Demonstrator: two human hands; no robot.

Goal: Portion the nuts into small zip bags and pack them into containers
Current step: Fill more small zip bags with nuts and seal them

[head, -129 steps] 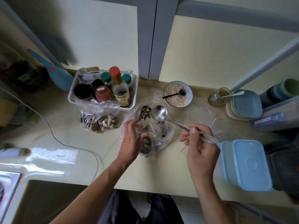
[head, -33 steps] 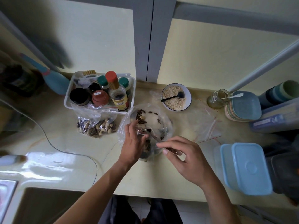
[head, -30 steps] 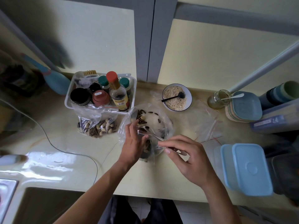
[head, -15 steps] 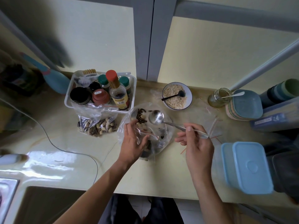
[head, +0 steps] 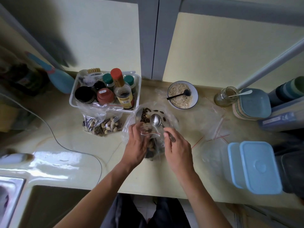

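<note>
A: Small zip bag point(head: 152, 145) at counter point(head: 82, 163) centre, part-filled with mixed nuts, mouth up and facing away. Lying over the big clear nut bag point(head: 164, 116), spread flat behind and beneath.

B: Left hand point(head: 136, 145)?

A: Fingers curled round the small bag's left side, pinching the film near the mouth to keep it open.

B: Right hand point(head: 178, 148)?

A: Thumb and fingers pinched on the spoon point(head: 156, 120) handle. Bowl of spoon over the big bag, just past the small bag's mouth. Looks empty, though hard to tell.

B: Handling?

A: Probably light, limp, slippery film; no shape of its own. Nuts loose, hard, likely to roll and spill if the mouth sags. Best held at the rim by the red zip strip, weight left resting on the counter.

B: Round about?

A: Filled zip bag point(head: 102, 125) to the left, touching the white bottle tray point(head: 72, 102). Bowl of crumbs point(head: 182, 96) with black spoon behind. Empty zip bags point(head: 213, 127) right. Blue-lidded containers point(head: 256, 167) near right edge, shut. Jar point(head: 226, 97) and stacked plates point(head: 254, 104) far right. Sink point(head: 49, 208) lower left.
</note>
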